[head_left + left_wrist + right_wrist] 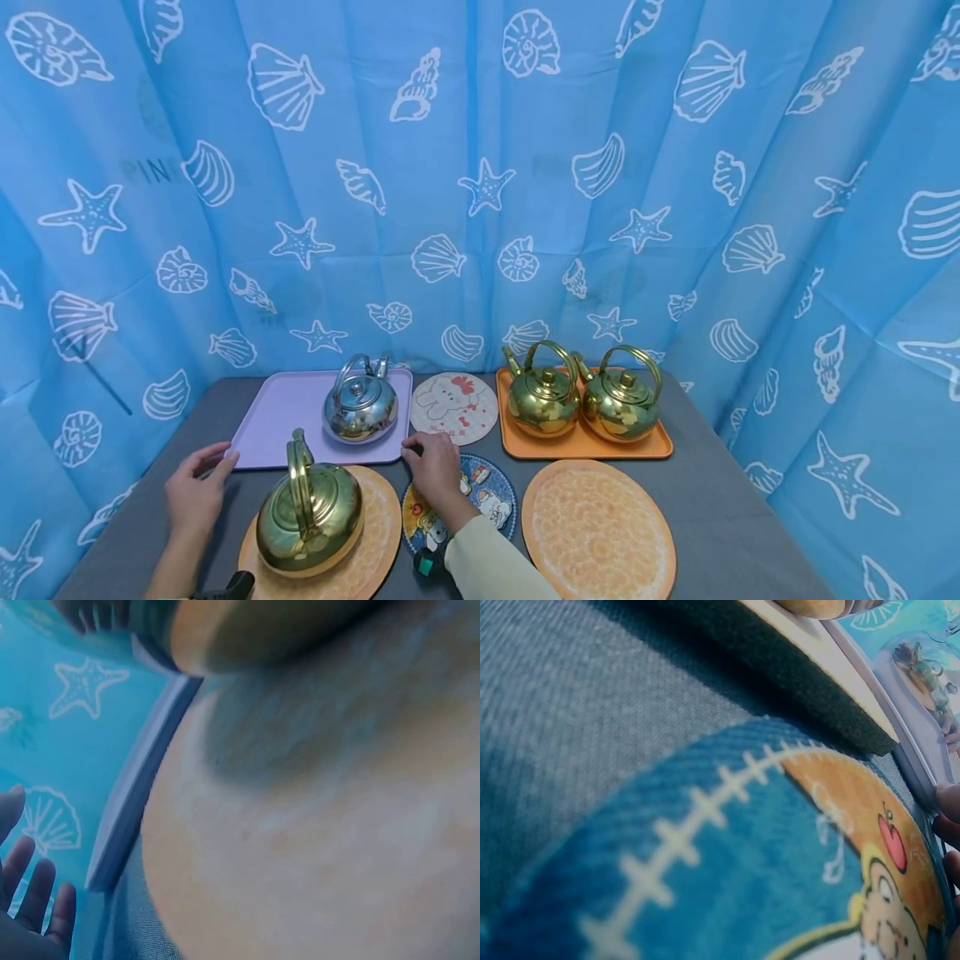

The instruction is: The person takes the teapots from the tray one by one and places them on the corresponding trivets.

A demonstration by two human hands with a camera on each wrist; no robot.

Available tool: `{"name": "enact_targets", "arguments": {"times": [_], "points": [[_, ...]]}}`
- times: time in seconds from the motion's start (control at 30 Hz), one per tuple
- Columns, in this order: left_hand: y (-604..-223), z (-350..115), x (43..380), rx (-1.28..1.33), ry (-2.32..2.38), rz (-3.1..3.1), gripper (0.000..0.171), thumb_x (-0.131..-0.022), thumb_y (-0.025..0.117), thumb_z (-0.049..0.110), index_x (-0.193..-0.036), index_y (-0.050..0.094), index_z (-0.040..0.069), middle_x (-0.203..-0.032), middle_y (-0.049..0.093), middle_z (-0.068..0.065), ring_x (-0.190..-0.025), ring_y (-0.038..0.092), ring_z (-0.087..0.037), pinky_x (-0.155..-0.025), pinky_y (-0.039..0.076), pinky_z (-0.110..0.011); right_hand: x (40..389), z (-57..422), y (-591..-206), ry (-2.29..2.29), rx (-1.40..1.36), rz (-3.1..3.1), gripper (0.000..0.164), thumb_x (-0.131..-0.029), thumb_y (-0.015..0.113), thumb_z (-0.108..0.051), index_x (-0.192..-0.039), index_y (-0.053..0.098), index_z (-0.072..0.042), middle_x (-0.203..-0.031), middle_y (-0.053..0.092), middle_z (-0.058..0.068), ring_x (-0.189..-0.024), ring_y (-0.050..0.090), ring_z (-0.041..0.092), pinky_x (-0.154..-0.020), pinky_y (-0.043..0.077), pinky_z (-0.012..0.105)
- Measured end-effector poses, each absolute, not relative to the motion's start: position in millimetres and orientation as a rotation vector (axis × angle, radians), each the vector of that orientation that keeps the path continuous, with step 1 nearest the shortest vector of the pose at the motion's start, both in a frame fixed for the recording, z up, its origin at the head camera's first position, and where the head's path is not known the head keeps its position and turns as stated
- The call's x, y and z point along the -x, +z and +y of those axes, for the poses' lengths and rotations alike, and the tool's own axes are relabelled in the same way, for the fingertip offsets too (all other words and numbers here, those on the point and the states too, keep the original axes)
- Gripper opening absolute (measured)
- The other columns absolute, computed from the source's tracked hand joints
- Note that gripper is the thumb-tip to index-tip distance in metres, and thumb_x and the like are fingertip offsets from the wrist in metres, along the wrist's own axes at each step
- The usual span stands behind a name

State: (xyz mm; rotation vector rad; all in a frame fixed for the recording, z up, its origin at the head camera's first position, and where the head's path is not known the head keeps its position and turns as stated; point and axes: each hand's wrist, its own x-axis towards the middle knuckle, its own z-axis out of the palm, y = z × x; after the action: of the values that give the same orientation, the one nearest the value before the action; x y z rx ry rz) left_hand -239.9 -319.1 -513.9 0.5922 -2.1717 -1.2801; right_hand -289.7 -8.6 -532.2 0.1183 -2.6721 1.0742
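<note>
A purple tray [277, 417] lies at the back left with a silver teapot [362, 408] on its right part. My left hand [197, 492] is at the tray's near left corner, thumb and fingertips right at the rim; in the left wrist view its fingers [36, 896] look spread and fairly straight. With curled fingers, my right hand [437, 471] pinches the tray's near right corner, reaching over a round blue cartoon mat [504, 492]. A gold teapot [311, 517] stands between my arms on a round tan mat [378, 533].
At the back right an orange tray [585, 450] bears two gold teapots [543, 404]. A round rabbit-print mat [453, 408] lies between the trays. Another round tan mat [600, 533] is at the front right. A blue shell-print curtain [480, 233] hangs behind the grey-covered table [720, 517].
</note>
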Motion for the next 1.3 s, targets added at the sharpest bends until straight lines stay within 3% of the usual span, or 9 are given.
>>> {"name": "enact_targets", "arguments": {"times": [0.2,0.33,0.47,0.8,1.07,1.3], "points": [[-517,-329,249,-0.506,-1.264,-2.248,0.037,-0.096,0.064,0.022,-0.122,0.062,-0.004,-0.124,0.054,-0.023,-0.109,0.051,-0.035,-0.072,0.04,-0.026,291,-8,-532,1.076,-0.128,-2.682,0.007,-0.088,0.074,-0.027,-0.094,0.077,-0.027,-0.09,0.067,-0.015,-0.091,0.054,0.011,-0.081,0.04,0.033],[-520,-335,256,-0.498,-1.274,-2.343,0.041,-0.096,0.062,0.022,-0.126,0.058,-0.006,-0.13,0.05,-0.029,-0.115,0.048,-0.043,-0.083,0.045,-0.046,290,-8,-531,1.078,-0.133,-2.678,0.006,-0.088,0.074,-0.027,-0.094,0.077,-0.027,-0.089,0.067,-0.016,-0.09,0.054,0.011,-0.08,0.039,0.033],[-521,-339,259,-0.484,-1.256,-2.419,0.039,-0.096,0.062,0.016,-0.128,0.056,-0.006,-0.134,0.047,-0.031,-0.118,0.045,-0.047,-0.092,0.041,-0.061,290,-8,-531,1.081,-0.131,-2.685,0.007,-0.088,0.074,-0.027,-0.095,0.077,-0.027,-0.09,0.067,-0.017,-0.09,0.053,0.01,-0.082,0.039,0.033],[-523,-348,265,-0.533,-1.157,-2.549,0.045,-0.092,0.064,0.011,-0.13,0.052,-0.01,-0.132,0.043,-0.038,-0.121,0.04,-0.053,-0.098,0.033,-0.065,291,-7,-533,1.077,-0.145,-2.673,0.008,-0.086,0.076,-0.027,-0.095,0.077,-0.028,-0.09,0.067,-0.018,-0.091,0.054,0.01,-0.082,0.04,0.034],[-522,-350,267,-0.575,-1.17,-2.616,0.055,-0.094,0.065,0.02,-0.136,0.046,-0.01,-0.137,0.039,-0.039,-0.126,0.035,-0.054,-0.102,0.03,-0.065,293,-2,-527,1.387,-0.124,-2.661,0.012,-0.089,0.072,-0.022,-0.101,0.076,-0.022,-0.102,0.066,-0.011,-0.105,0.057,0.016,-0.096,0.043,0.043],[-525,-351,266,-0.576,-1.174,-2.619,0.055,-0.094,0.064,0.019,-0.137,0.044,-0.01,-0.137,0.039,-0.039,-0.128,0.034,-0.054,-0.103,0.03,-0.063,295,1,-511,1.677,-0.125,-2.593,0.017,-0.092,0.069,-0.018,-0.108,0.072,-0.014,-0.101,0.066,-0.006,-0.09,0.059,0.012,-0.075,0.054,0.031]]}}
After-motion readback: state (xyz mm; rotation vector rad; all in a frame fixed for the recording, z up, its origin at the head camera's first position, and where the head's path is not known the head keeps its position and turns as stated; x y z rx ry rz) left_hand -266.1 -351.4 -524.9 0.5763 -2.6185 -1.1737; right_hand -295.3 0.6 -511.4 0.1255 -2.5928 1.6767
